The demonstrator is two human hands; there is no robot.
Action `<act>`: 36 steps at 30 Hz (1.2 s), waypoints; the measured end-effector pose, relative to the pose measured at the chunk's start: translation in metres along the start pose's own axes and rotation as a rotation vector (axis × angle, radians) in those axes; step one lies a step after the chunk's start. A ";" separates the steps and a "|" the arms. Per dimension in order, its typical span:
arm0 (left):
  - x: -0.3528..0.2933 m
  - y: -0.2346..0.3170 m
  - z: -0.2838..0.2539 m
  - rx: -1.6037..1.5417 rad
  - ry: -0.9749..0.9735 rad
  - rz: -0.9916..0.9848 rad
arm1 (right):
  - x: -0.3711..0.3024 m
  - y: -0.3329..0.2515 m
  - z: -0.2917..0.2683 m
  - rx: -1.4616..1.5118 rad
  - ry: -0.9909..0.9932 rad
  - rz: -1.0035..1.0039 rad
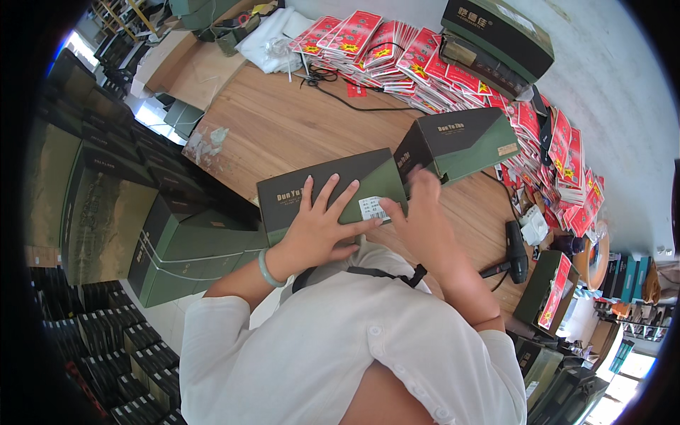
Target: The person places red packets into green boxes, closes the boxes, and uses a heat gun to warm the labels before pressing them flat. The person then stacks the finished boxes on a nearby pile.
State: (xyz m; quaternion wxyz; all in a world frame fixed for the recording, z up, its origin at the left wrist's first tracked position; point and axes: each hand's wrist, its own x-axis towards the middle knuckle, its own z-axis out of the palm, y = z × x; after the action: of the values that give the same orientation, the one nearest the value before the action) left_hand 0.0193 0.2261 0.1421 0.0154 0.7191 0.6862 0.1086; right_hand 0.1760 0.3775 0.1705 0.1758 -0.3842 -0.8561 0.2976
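A dark brown and green shoebox (368, 168) lies at the near edge of the wooden table. A white barcode label (371, 208) sits on its green part. My left hand (317, 225), with a pale bangle at the wrist, rests on the box with fingers spread. At the label's right side, my right hand (419, 219) has its thumb by the label edge; its other fingers are smeared by motion. Whether they grip anything is not visible. Just behind, to the right, stands a second brown and green shoebox (464, 145), close to the first.
Red printed packets (418, 60) line the table's back, with boxes (496, 42) on top. A black hair dryer (516, 253) lies at right; a cable (354, 103) crosses behind. Strapped green boxes (184, 248) stand at left. Plastic scraps (205, 147) lie on the table's left end.
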 end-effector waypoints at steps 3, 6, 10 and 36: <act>-0.002 -0.001 0.000 -0.029 0.047 0.034 | -0.009 0.007 0.002 -0.110 0.231 -0.225; -0.006 -0.007 0.004 -0.170 0.110 0.037 | -0.031 0.009 0.014 -0.278 0.063 -0.459; -0.006 -0.013 0.003 -0.537 0.199 -0.140 | -0.046 0.028 0.052 -0.449 -0.073 -0.469; -0.012 -0.016 0.014 -0.667 0.397 -0.207 | 0.032 -0.005 0.081 -0.433 0.008 -0.377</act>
State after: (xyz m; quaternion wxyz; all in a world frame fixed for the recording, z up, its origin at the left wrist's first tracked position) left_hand 0.0058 0.2165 0.1246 0.1258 0.5666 0.6720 0.4600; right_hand 0.1101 0.3693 0.1146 0.1451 -0.2480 -0.9554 0.0686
